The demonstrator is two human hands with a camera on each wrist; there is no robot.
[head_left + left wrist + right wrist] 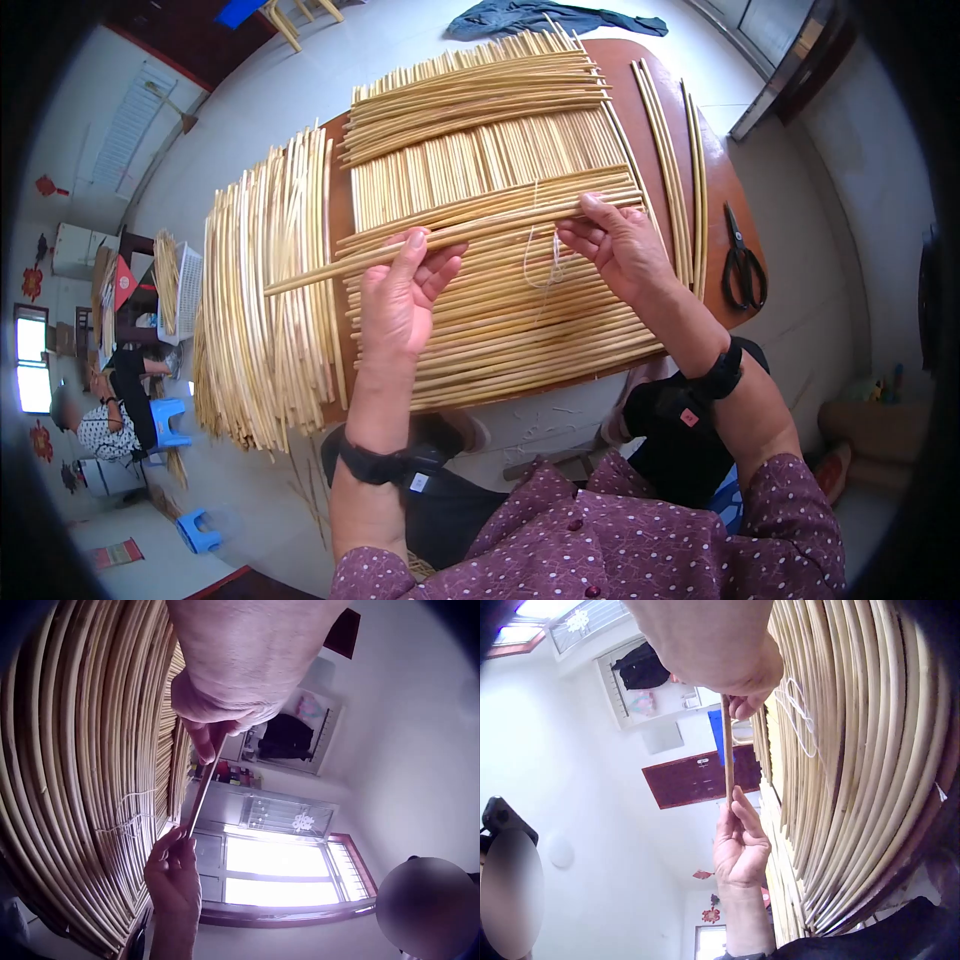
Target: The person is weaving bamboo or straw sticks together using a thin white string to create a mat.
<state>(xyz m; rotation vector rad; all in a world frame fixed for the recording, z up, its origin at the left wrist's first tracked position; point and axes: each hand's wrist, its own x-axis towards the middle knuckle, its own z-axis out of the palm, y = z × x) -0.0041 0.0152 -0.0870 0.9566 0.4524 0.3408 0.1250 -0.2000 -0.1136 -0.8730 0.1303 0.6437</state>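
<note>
A straw-coloured stick is held level above the laid sticks, slanting from lower left to upper right. My left hand pinches it between thumb and fingers near its middle. Further right, my right hand pinches the same stick toward its right end. Both wrist views show the stick stretched between the two hands. Below it lies a broad layer of sticks set side by side. Thin white string trails across that layer, just under my right hand.
The brown table carries a thick pile of sticks at left and crosswise sticks at the back. Black scissors lie at the right edge beside a few loose sticks. A person sits at far left.
</note>
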